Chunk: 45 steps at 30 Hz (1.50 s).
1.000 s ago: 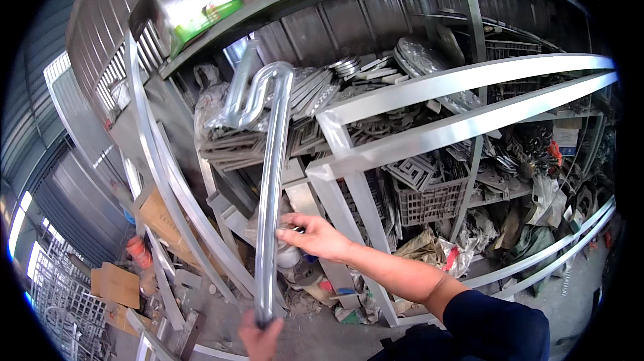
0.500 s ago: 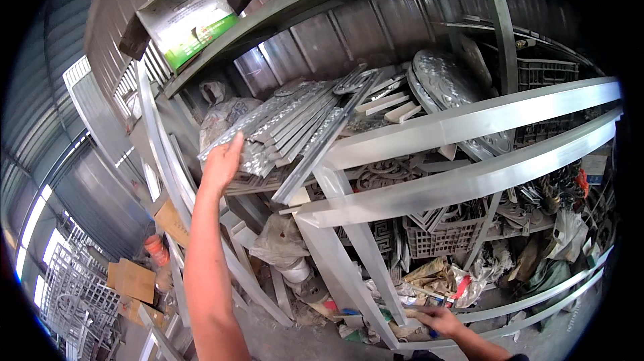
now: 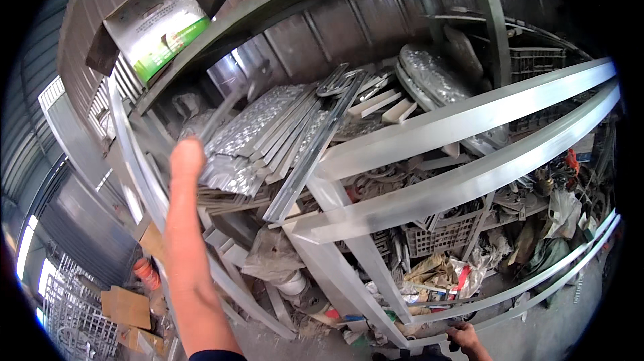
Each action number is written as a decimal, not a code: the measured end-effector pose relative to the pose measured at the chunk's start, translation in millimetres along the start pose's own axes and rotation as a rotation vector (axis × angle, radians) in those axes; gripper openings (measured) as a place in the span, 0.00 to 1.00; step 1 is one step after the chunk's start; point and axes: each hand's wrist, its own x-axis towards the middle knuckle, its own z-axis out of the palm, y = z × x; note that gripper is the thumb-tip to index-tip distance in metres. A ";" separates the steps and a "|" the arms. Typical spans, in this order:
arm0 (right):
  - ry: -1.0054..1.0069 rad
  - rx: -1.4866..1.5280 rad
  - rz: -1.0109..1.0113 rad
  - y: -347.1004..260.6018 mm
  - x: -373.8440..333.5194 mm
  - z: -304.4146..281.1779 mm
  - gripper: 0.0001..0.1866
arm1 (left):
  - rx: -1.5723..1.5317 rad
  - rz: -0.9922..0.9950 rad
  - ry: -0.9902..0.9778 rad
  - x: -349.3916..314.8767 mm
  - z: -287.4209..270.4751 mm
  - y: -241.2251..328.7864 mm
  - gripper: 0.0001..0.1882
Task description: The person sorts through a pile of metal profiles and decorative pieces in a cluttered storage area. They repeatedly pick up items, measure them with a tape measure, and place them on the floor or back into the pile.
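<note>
My left hand (image 3: 188,154) is closed around the handle end of a hammer (image 3: 227,107), lifted over the left end of the shelf. The hammer is blurred, its head up and to the right. Beneath and beside it lies a stack of silver embossed metal strips and panels (image 3: 265,123), with a long metal strip (image 3: 315,149) across its right side. My right hand (image 3: 467,341) is low, beside the bottom rail (image 3: 516,314) of a silver metal frame (image 3: 402,210). Its fingers are curled; what they hold, if anything, is hidden.
The frame's two long bars cross in front of the shelf. Oval embossed panels (image 3: 436,82) lean at the back. Below are a plastic crate (image 3: 446,235), a bag-covered bucket (image 3: 272,257) and scrap. A white and green box (image 3: 157,29) sits above; cartons (image 3: 127,306) stand lower left.
My left hand has gone from the edge of the panel stack to the left and now holds the hammer up. My right hand has moved down and right along the bottom rail. The view has shifted slightly.
</note>
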 end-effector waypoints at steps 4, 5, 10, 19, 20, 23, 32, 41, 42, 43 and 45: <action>-0.183 -0.165 -0.023 14.5 27.1 12.8 0.20 | -0.702 -0.358 -0.242 -36.3 -76.3 -73.4 0.16; -0.208 -0.261 -0.045 8.3 28.2 15.1 0.21 | -0.894 -0.434 -0.248 -53.1 -90.2 -85.0 0.18; -0.311 -0.592 -0.226 -8.4 57.3 29.2 0.26 | -1.261 -0.695 -0.356 -129.2 -128.5 -101.3 0.17; -0.340 -0.656 -0.229 -51.2 31.1 51.9 0.28 | -1.544 -0.862 -0.425 -138.8 -74.8 -38.7 0.18; -0.339 -0.636 -0.253 -39.7 30.0 51.4 0.28 | -1.479 -0.801 -0.422 -132.1 -76.1 -31.5 0.18; -0.300 -0.520 -0.246 -13.6 20.8 45.3 0.24 | -1.085 -0.639 -0.315 -112.4 -57.6 -46.9 0.18; -0.058 -0.169 -0.026 10.9 -5.3 14.2 0.18 | -0.515 0.040 -0.143 -19.3 -53.0 83.4 0.25; 0.117 -0.029 0.048 12.5 -43.8 5.0 0.17 | -0.951 -0.251 -0.549 36.8 -5.3 135.9 0.32; 0.113 -0.024 0.058 29.5 -35.6 3.8 0.18 | -0.943 -0.292 -0.551 42.0 2.7 123.3 0.29; 0.131 -0.008 0.071 41.9 -31.2 2.7 0.18 | -0.798 -0.247 -0.458 40.8 -8.2 131.3 0.29; 0.161 -0.080 0.078 45.0 -35.3 0.4 0.18 | -0.520 -0.155 -0.264 32.2 -42.3 145.9 0.27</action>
